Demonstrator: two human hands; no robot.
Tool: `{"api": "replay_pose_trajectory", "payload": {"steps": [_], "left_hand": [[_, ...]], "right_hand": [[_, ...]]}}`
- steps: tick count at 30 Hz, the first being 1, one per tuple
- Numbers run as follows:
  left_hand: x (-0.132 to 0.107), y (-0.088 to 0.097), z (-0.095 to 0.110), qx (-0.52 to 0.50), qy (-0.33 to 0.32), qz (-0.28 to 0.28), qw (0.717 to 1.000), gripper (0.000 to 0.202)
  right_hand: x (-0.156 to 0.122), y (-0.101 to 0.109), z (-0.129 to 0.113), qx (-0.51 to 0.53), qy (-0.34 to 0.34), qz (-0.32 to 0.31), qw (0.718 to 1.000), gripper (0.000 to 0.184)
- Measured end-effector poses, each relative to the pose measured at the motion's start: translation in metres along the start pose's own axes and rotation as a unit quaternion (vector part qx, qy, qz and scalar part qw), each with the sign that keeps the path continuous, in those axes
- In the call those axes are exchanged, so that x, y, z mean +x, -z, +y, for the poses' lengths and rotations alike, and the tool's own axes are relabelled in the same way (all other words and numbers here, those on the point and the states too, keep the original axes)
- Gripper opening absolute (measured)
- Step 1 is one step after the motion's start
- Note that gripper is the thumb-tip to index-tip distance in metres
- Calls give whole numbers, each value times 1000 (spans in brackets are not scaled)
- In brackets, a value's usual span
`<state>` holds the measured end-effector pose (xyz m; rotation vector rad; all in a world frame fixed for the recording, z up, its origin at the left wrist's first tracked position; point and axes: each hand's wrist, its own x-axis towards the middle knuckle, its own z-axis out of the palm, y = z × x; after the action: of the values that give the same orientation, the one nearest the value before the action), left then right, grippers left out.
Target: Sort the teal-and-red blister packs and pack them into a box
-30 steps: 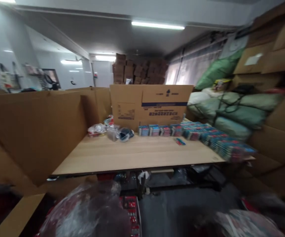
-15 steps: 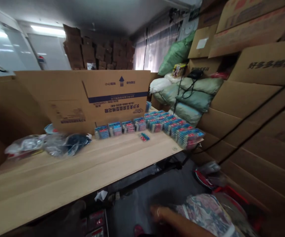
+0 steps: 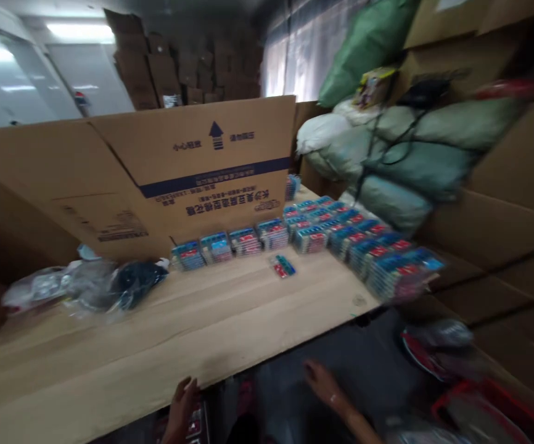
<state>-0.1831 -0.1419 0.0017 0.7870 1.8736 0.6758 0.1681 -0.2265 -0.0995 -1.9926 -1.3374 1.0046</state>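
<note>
My left hand [image 3: 184, 394] is at the front edge of the wooden table [image 3: 165, 333], its fingers loosely apart and nothing visible in them. Over the floor to the right of it hangs my right hand [image 3: 325, 383], smeared by motion, so its fingers are unclear. A single small red-and-blue pack [image 3: 283, 266] lies on the table, away from both hands. Behind it stands a row of stacked packs [image 3: 245, 240]. More stacks of packs [image 3: 396, 271] fill the table's right end.
A large cardboard sheet [image 3: 202, 172] stands upright along the table's back. Crumpled plastic bags [image 3: 95, 283] lie at the left. Green sacks [image 3: 415, 160] and cartons [image 3: 493, 228] are piled at the right. A red crate [image 3: 493, 401] is on the floor. Below the table is a container [image 3: 195, 425].
My left hand has come into view at the table edge. My right hand has moved right, away from the patterned cloth bundle. The view has turned and come nearer to the table.
</note>
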Motion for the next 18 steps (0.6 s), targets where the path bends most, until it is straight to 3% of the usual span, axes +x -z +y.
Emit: {"api": "replay_pose_trajectory", "payload": {"steps": [3, 6, 10, 13, 16, 18], "left_hand": [[39, 0, 55, -77, -70, -1, 995, 73], [85, 0, 130, -86, -102, 39, 990, 60], [162, 3, 224, -93, -119, 68, 986, 48], [223, 1, 279, -95, -143, 67, 983, 47], [274, -4, 320, -96, -165, 42, 981, 53], [299, -6, 338, -90, -169, 7, 982, 55]], "right_hand": [[12, -17, 11, 17, -20, -46, 999, 25], [41, -25, -11, -14, 0, -91, 996, 21], [103, -39, -86, -54, 42, -134, 989, 13], [157, -57, -154, -53, 83, -163, 982, 11], [209, -78, -215, 101, 68, -172, 978, 14], [245, -92, -245, 220, 36, -171, 960, 20]]}}
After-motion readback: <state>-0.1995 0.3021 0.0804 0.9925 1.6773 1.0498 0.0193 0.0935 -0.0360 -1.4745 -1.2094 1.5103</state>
